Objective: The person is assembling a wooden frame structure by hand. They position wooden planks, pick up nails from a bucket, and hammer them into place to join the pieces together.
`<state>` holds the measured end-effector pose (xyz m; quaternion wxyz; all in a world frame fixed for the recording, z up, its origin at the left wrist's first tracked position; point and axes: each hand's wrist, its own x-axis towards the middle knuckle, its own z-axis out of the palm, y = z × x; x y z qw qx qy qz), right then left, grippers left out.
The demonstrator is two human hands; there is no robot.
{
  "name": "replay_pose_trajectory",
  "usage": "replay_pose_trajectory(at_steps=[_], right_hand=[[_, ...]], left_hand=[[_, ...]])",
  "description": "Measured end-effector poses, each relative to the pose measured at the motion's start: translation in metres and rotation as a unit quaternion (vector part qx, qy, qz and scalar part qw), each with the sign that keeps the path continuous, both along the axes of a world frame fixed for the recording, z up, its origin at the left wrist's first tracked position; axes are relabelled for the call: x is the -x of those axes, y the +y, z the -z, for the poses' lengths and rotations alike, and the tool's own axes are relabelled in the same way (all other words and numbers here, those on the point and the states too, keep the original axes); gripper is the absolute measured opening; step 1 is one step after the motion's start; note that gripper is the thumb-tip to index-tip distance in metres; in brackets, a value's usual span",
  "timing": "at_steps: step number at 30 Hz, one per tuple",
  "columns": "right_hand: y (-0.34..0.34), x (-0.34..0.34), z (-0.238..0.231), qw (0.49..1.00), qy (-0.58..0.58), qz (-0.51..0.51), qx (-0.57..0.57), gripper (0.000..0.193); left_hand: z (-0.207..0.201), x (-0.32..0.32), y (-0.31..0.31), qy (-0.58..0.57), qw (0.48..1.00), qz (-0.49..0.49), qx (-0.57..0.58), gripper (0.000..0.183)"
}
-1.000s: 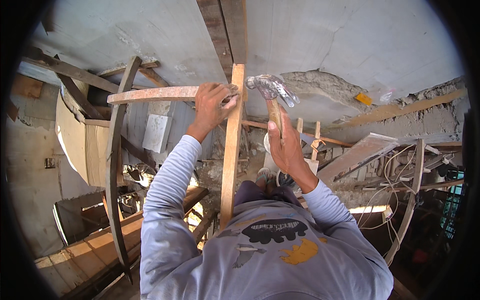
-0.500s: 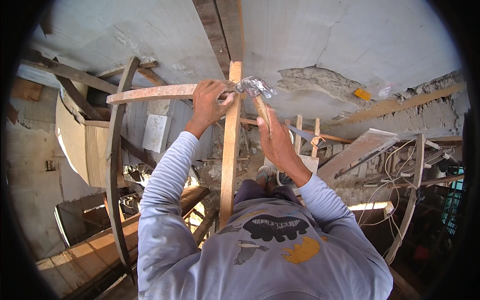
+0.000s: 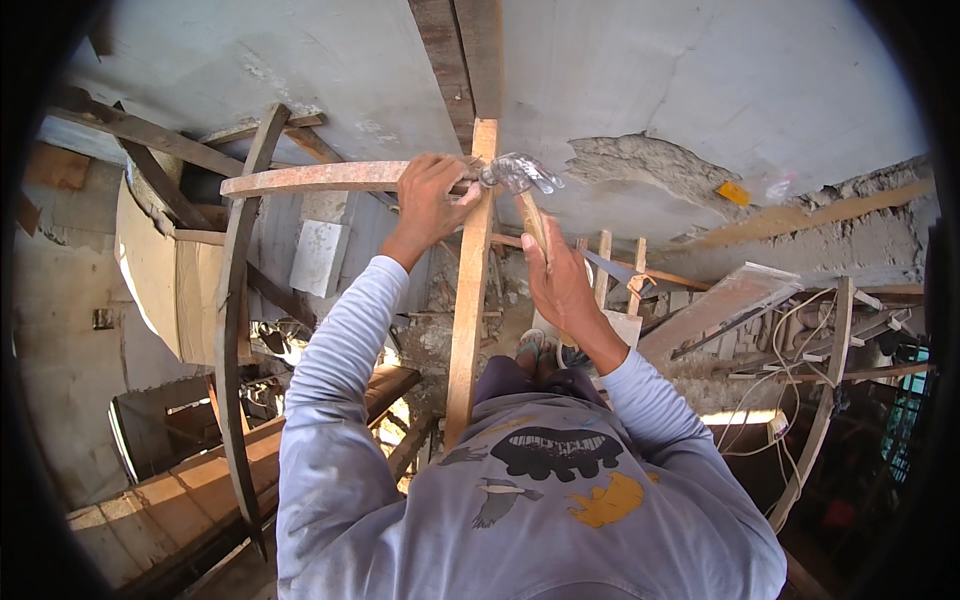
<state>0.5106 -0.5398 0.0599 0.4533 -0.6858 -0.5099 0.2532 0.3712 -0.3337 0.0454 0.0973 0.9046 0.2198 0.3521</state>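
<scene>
A claw hammer (image 3: pixel 525 178) with a metal head and wooden handle is held in my right hand (image 3: pixel 562 288), its fingers closed around the handle. Its head rests at or very near the joint where a reddish wooden strip (image 3: pixel 315 177) meets a pale upright wood post (image 3: pixel 468 290). My left hand (image 3: pixel 430 203) is closed over the strip's right end, just left of the post. The fingertips lie close to the hammer head. Whether they also pinch a nail cannot be made out.
A dark wooden post (image 3: pixel 232 290) crosses the strip's left end. Behind stands a grey wall (image 3: pixel 650 80) with a broken patch. A cardboard sheet (image 3: pixel 160 275) stands left. A handsaw blade (image 3: pixel 608 264) shows beyond my right hand. Looped white wire (image 3: pixel 790 400) hangs at the right.
The whole view has shifted slightly. Both hands and the hammer keep nearly the same places against the strip and post.
</scene>
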Motion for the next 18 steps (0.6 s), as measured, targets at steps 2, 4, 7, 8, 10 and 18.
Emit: replay_pose_trajectory(at_steps=[2, 4, 7, 8, 10, 18], right_hand=[[0.002, -0.003, 0.008, 0.999, 0.001, 0.032, -0.026, 0.051], [0.002, -0.007, 0.007, 0.997, 0.022, 0.064, -0.035, 0.052], [-0.003, -0.015, -0.007, 0.991, 0.087, 0.099, -0.006, 0.049], [-0.007, -0.017, -0.013, 0.988, 0.111, 0.102, 0.016, 0.046], [-0.015, -0.02, -0.011, 0.985, 0.127, 0.112, 0.035, 0.042], [-0.029, -0.004, 0.026, 0.976, 0.184, 0.119, 0.004, 0.028]], left_hand=[[0.004, 0.003, 0.002, 0.02, 1.0, -0.015, -0.008, 0.024], [0.0, 0.004, 0.005, 0.017, 1.0, 0.003, 0.017, 0.037], [-0.008, 0.011, 0.01, 0.007, 0.995, 0.024, 0.1, 0.059], [-0.01, 0.016, 0.014, 0.002, 0.991, 0.031, 0.134, 0.066], [-0.015, 0.031, 0.038, 0.097, 0.995, 0.032, -0.011, 0.07], [-0.02, 0.043, 0.073, 0.362, 0.932, -0.018, 0.02, 0.081]])
